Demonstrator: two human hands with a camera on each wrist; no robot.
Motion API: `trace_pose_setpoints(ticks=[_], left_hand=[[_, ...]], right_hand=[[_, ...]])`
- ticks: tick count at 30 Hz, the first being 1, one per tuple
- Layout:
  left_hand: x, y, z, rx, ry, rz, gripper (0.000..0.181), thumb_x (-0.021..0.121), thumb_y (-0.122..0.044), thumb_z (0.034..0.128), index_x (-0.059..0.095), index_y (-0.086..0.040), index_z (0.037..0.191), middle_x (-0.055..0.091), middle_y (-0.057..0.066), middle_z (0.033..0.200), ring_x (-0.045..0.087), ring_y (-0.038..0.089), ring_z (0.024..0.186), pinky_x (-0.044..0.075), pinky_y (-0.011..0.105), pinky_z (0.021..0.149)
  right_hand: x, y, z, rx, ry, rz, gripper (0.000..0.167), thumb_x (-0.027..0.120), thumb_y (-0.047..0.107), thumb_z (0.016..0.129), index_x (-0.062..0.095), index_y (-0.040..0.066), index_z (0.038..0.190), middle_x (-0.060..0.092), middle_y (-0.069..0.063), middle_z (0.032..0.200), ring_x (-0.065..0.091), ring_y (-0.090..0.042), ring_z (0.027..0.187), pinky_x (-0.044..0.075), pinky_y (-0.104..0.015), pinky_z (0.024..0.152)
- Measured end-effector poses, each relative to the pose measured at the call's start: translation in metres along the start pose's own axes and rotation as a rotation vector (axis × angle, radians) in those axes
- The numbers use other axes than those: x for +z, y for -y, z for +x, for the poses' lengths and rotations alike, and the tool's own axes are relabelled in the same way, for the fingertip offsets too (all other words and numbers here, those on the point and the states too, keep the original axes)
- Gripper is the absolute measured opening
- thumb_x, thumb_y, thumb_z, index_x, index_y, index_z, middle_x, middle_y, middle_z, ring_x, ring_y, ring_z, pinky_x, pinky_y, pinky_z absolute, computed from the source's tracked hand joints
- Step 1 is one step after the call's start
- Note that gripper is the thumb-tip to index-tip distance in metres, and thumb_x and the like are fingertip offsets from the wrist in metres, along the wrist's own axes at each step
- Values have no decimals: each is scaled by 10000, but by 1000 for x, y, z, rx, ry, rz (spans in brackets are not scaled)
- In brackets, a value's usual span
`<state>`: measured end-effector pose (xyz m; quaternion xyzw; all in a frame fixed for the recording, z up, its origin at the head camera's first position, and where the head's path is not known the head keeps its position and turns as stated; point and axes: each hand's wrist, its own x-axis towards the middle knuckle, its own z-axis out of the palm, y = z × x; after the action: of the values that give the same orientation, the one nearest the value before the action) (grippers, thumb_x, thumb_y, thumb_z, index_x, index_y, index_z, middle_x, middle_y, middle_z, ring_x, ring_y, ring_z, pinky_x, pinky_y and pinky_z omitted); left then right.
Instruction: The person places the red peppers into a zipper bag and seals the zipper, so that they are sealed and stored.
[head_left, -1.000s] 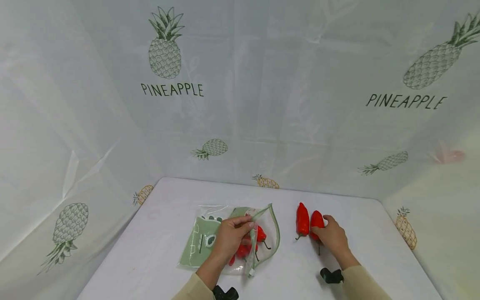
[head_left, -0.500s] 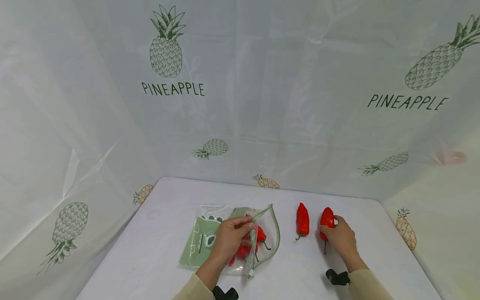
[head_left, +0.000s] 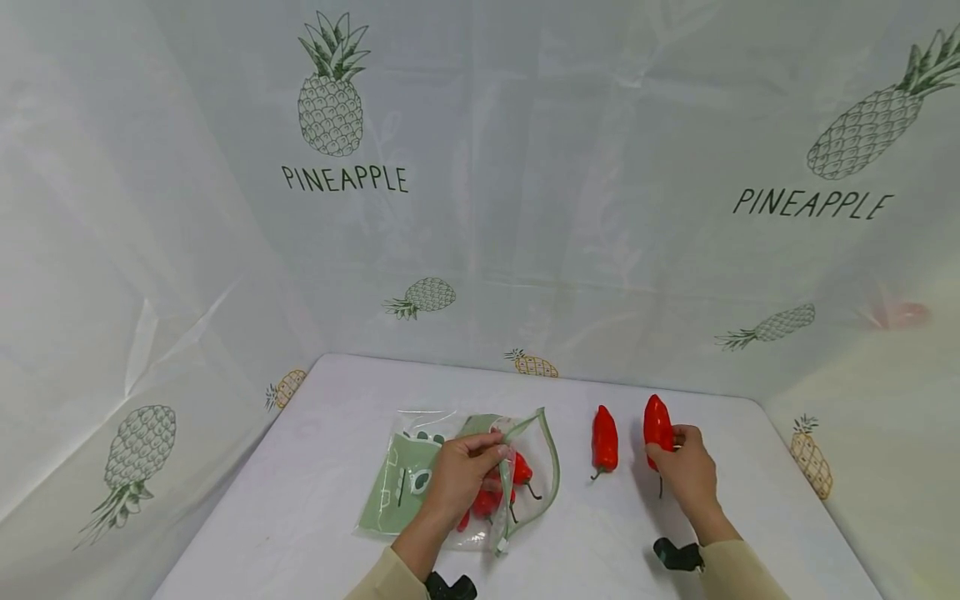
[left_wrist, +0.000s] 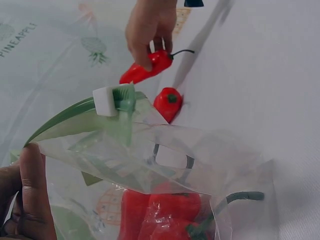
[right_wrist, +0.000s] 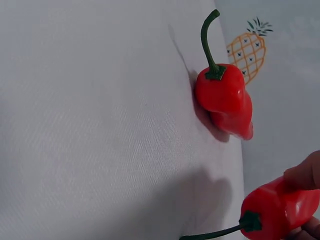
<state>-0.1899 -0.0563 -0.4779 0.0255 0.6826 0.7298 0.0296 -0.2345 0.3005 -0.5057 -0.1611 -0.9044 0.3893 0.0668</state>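
Directions refer to the head view, measured from its centre. A white bench (head_left: 285, 492) occupies the 6 o'clock sector. Pale sheeting (head_left: 555, 208) encloses its far edge and both sides. Large green pineapple print (head_left: 331, 117), captioned PINEAPPLE: 11 o'clock. Tilted pineapple print (head_left: 865, 133), same caption, cut by the frame: 2 o'clock. Small green pineapple print (head_left: 785, 322): 3 o'clock, with an indistinct reddish patch (head_left: 900, 314) farther out. Orange pineapple prints: 8 o'clock (head_left: 291, 387) and 4 o'clock (head_left: 812, 458).

Head view forward and down from above, wrist views closer in, sharing two red peppers (right_wrist: 227, 92)
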Motion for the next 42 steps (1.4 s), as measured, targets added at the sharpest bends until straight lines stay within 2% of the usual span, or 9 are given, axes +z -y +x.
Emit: trace_pose_setpoints(ticks=[5, 13, 18, 23, 28, 35, 42], left_hand=[[0, -1, -1, -7, -2, 7, 339, 781, -150, 964, 751, -21, 1276, 750, 91, 1042, 712, 127, 729, 655, 283, 632], [0, -1, -2, -12, -4, 8, 334, 786, -145, 959, 755, -14, 1265, 752, 93, 1043, 713, 124, 723, 652, 276, 623], [0, -1, -1, -14, -3, 5, 338, 789, -151, 957, 755, -18, 1266, 751, 88, 1036, 711, 122, 733, 654, 276, 631], [0, -1, -1, -14, -2, 5, 337, 785, -140, 959, 752, -13, 1270, 741, 90, 1028, 709, 126, 732, 651, 270, 628], [1, -4, 0, -15, -2, -8, 337, 780, -135, 964, 747, -4, 1273, 740, 97, 1024, 706, 122, 723, 646, 258, 623], [1, -7, 0, -11, 3, -32, 356, 778, -133, 966, 734, 14, 1287, 746, 114, 1038, 694, 122, 728, 644, 256, 618], [1, -7, 2, -16, -2, -20, 357, 785, -148, 963, 739, 6, 1282, 750, 101, 1021, 707, 130, 737, 656, 278, 641]], right_hand=[[2, 0, -1, -16, -56, 52, 728, 665, 188, 997, 273, -82, 1548, 477, -344, 1387, 515, -518, 1222, 634, -606, 888], [0, 1, -2, -41, -108, 79, 940, 724, 184, 984, 102, 61, 1679, 481, -342, 1413, 535, -525, 1235, 615, -647, 902], [0, 0, -3, -54, -127, 93, 949, 717, 197, 992, 82, 95, 1689, 477, -339, 1434, 537, -518, 1241, 609, -652, 915], [0, 2, -5, -101, -139, 100, 934, 715, 190, 996, 96, 101, 1690, 471, -334, 1448, 540, -511, 1240, 615, -645, 905], [-2, 8, -11, -142, -127, 108, 929, 723, 195, 997, 111, 135, 1694, 463, -321, 1468, 539, -504, 1256, 624, -631, 896], [-4, 19, -21, -227, -69, 125, 927, 740, 197, 996, 135, 208, 1699, 477, -281, 1490, 560, -475, 1269, 630, -614, 898], [-2, 34, -31, -297, -5, 178, 910, 749, 163, 996, 172, 241, 1696, 518, -253, 1462, 601, -449, 1253, 648, -533, 898]])
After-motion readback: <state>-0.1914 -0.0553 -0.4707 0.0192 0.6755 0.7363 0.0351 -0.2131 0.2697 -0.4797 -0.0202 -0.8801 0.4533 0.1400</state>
